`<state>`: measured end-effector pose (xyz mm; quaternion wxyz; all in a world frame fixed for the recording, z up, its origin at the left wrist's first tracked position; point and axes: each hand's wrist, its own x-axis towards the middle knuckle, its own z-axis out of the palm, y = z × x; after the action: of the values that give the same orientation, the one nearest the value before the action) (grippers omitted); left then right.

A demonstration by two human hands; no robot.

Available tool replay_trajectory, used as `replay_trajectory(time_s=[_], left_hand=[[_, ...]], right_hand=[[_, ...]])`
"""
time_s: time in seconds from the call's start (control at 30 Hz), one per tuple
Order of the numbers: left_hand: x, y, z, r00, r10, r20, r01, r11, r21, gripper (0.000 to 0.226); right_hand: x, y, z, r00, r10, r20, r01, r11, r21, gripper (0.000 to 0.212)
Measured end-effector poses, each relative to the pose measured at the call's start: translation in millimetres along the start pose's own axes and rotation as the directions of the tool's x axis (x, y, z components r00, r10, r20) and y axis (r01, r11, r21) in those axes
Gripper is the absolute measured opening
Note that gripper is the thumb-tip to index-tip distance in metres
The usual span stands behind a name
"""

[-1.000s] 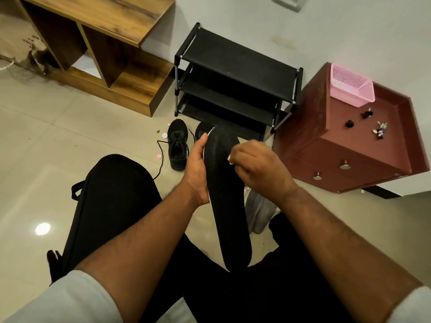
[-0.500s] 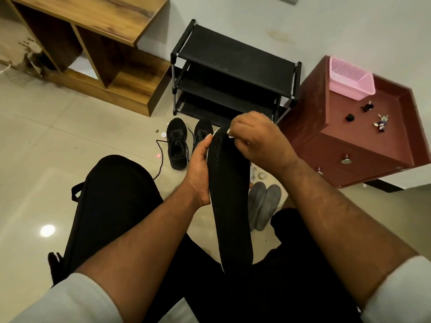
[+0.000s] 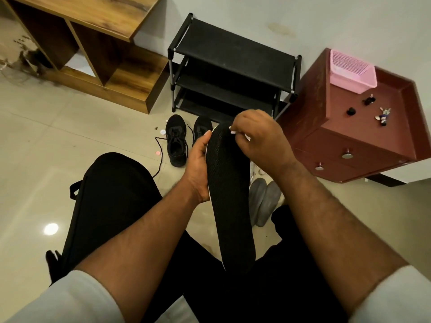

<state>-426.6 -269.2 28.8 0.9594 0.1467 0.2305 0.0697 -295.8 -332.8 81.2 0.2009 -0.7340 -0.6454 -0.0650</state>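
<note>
A long black insole (image 3: 229,197) with a textured top and a thin white edge stands nearly upright over my lap. My left hand (image 3: 197,166) grips its left edge near the upper half, thumb along the rim. My right hand (image 3: 258,138) pinches the top tip of the insole between curled fingers. A pair of black lace-up shoes (image 3: 177,142) sits on the floor beyond my hands, one partly hidden behind my left hand. Two grey insoles (image 3: 262,201) lie on the floor to the right of the black one.
A black three-tier shoe rack (image 3: 233,66) stands against the wall. Right of it is a dark red drawer chest (image 3: 354,136) with a pink basket (image 3: 352,71) and small trinkets on top. A wooden shelf unit (image 3: 98,54) stands at the left. My black-trousered knees fill the foreground.
My right hand slid up from the insole's upper right edge to its top tip. My left hand keeps the same hold.
</note>
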Motion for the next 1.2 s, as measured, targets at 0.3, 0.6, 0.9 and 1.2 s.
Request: replay_trajectory(time_s=[0.3,0.6,0.9,1.2], left_hand=[[-2,10,-4,0.995,0.047,-0.091,-0.043,0.998,0.042,0.068],[-4,-6,-1,0.999,0.002,-0.046,0.001,0.997,0.072,0.055],[-4,10,-6,0.996,0.051,-0.073,-0.051,0.999,0.006,0.066],[2,12,-8,1.000,0.012,-0.014,-0.014,0.995,-0.094,0.078]], right_hand=[[-52,-37,17,0.999,-0.028,0.025,0.026,0.997,0.072,0.013],[-20,-42,9,0.989,0.089,-0.114,-0.084,0.995,0.047,0.019],[-57,-66,26,1.000,-0.001,0.019,-0.002,0.990,0.142,0.011],[-88,-70,-1,0.467,0.837,0.286,-0.453,-0.051,0.890,0.018]])
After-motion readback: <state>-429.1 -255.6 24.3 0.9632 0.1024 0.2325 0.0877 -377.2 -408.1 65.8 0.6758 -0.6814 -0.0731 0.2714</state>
